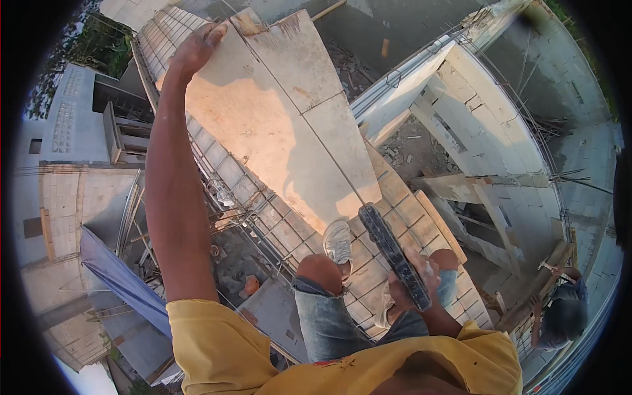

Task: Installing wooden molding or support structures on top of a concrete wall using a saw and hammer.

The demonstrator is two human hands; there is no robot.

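Left hand [198, 49] touches the board [243, 125], grip unclear; right hand [429, 272], partly hidden, clamps a dark handle [391, 251].

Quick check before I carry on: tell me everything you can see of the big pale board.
The pale board looks like a wooden sheet, flat-faced, with a brown, rough-looking far end. A long dark line runs lengthwise, met by a short cross line. Sun warms its left part; the rest looks grey. It lies over a metal bar grid. The left hand touches its far left corner. The dark tool reaches its near edge; contact there is unclear.
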